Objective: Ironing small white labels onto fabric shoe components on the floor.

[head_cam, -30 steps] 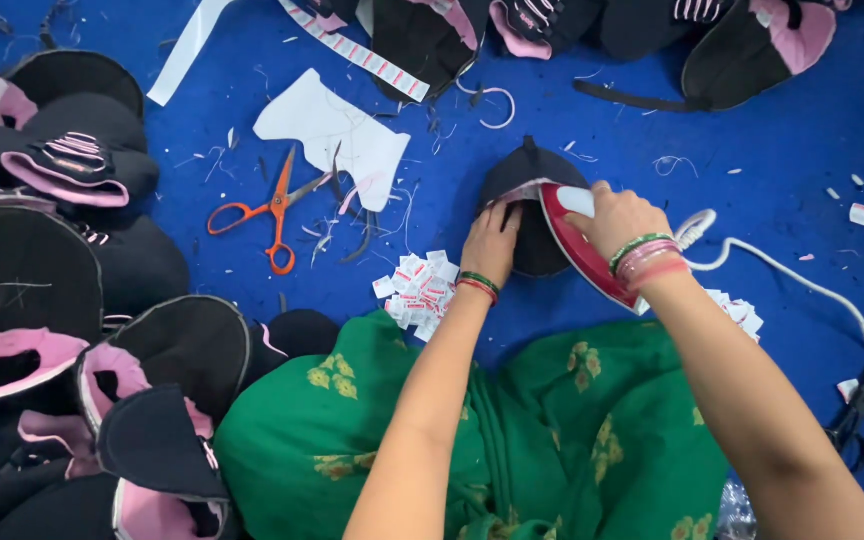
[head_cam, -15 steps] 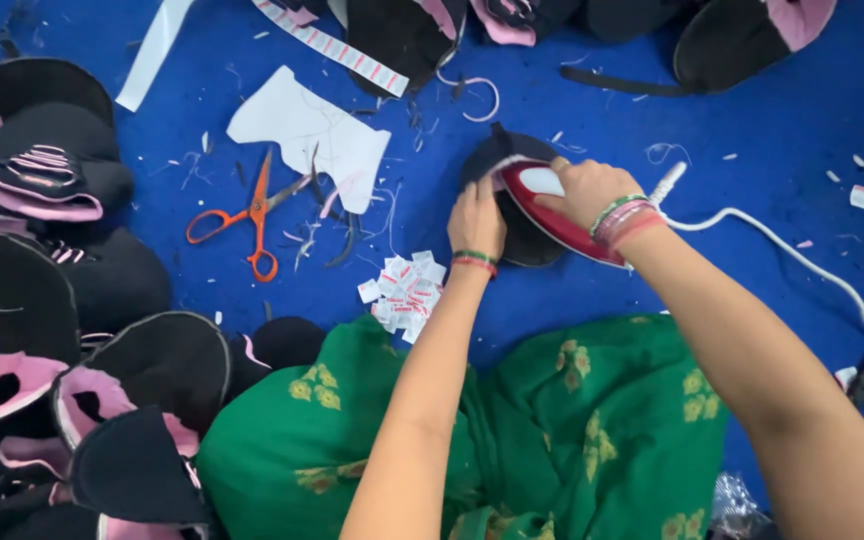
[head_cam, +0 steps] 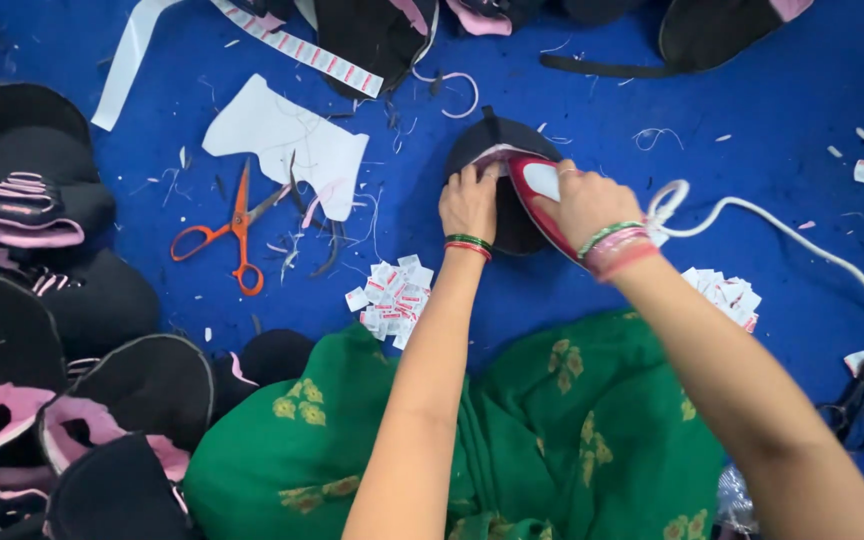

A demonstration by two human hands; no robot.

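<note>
black fabric piece (head_cam: 497, 165) lies on the blue floor (head_cam: 752, 90), pinned flat by the left hand (head_cam: 469, 203), fingers spread, gripping nothing. right hand (head_cam: 584, 203) is closed around a red iron (head_cam: 537, 195) set on the piece. orange scissors (head_cam: 232, 232) and small labels (head_cam: 392, 298) lie to the left.
</note>
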